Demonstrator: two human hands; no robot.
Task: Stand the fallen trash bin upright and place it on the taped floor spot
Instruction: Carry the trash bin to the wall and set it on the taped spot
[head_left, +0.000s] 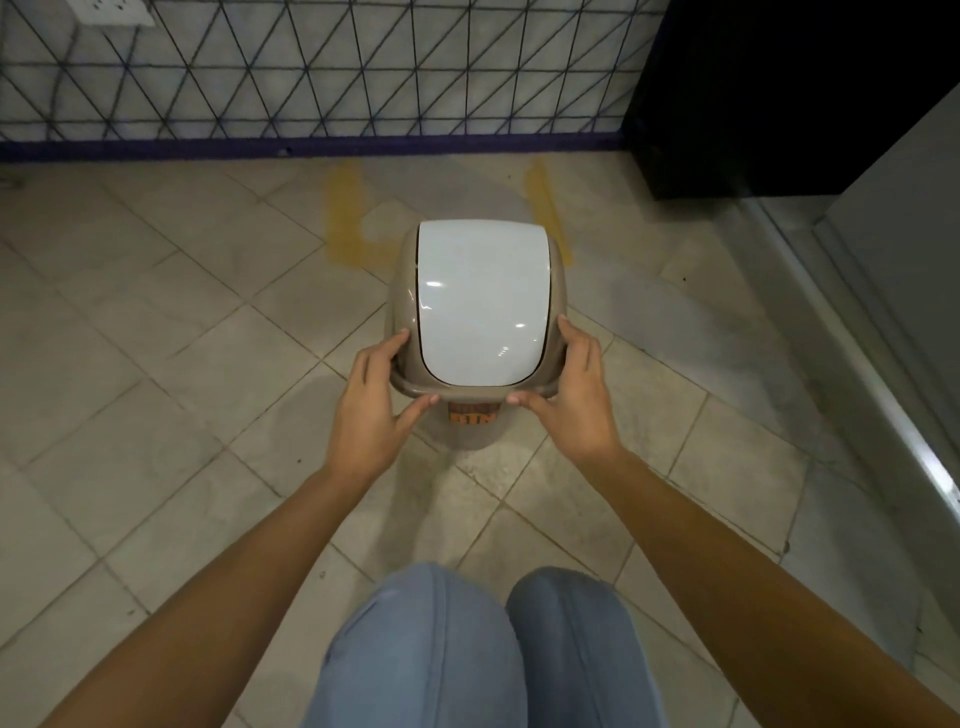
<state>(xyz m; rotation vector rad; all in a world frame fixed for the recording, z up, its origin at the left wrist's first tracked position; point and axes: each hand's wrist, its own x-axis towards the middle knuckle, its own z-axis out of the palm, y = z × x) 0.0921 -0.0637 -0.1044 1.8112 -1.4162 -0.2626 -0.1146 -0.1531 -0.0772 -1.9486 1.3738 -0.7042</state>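
Nearest to me are both knees in blue trousers (467, 654), low in the view, with the forearms reaching forward over them; from there I read left to right. On the left, my left hand (371, 405) has its fingers curled round the left edge of the trash bin (478, 306) rim, thumb pressed on the near lip; the grasp is closed on the rim, not loose. In the centre the bin stands upright, its white lid (475, 301) facing up at me, long axis vertical, base on the tiled floor (156, 312); an orange label shows just under the near rim. On the right, my right hand (569, 400) mirrors the left, fingers wrapped on the right edge, thumb on the near lip; both hands are equally near. What matters next, I judge, is that the yellow tape marks (345, 218) lie beyond the bin, toward the mesh wall (322, 67); whether the base already sits between them I cannot tell.
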